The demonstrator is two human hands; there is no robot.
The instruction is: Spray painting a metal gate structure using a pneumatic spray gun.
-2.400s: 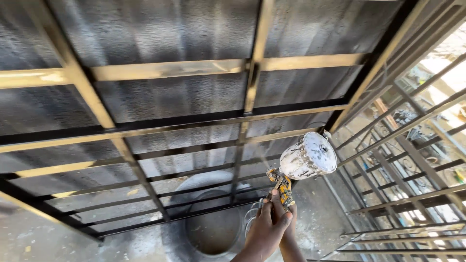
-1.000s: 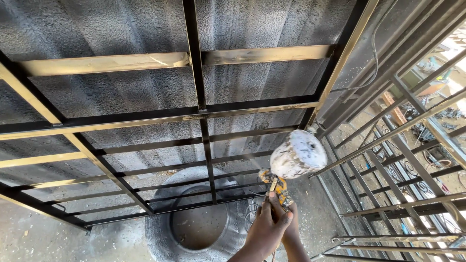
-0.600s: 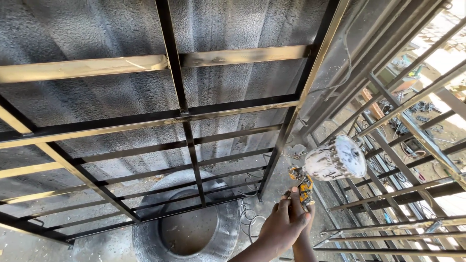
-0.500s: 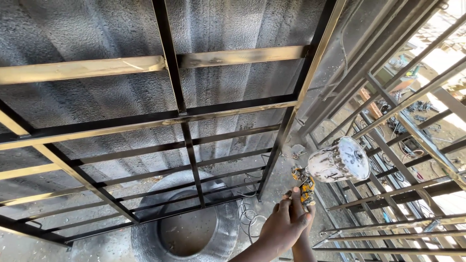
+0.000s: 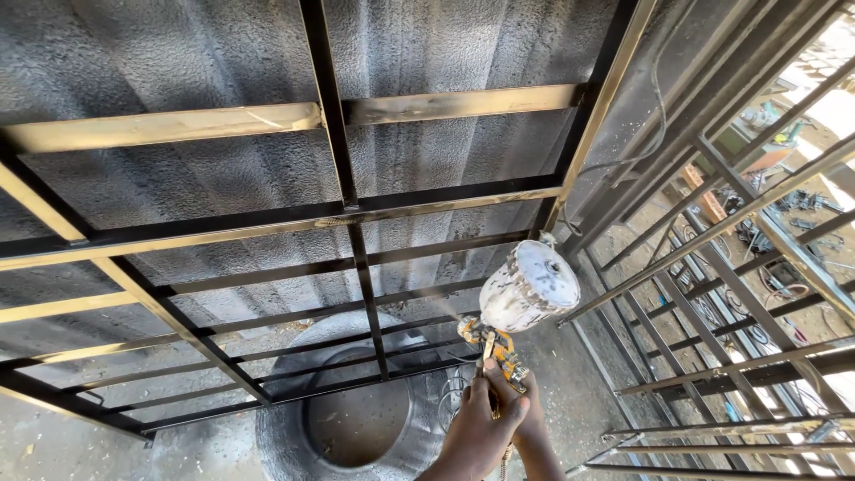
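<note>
Corrugated metal wall point(image 5: 178, 71) — black-sprayed frame point(image 5: 356, 267)

A dark corrugated sheet wall point(image 5: 178, 62) stands behind, grey concrete floor point(image 5: 53, 445) lies below, and sunlight falls on the right.

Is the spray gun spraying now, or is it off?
Spraying: a thin mist streak leaves the nozzle of the spray gun toward the metal frame. A hand grips its handle.

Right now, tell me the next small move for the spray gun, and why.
Probably sweep the spray gun left along the lower bars of the metal frame. The hand aims its nozzle there with mist showing, and stretches of those bars are bare yellowish, not black.
</note>
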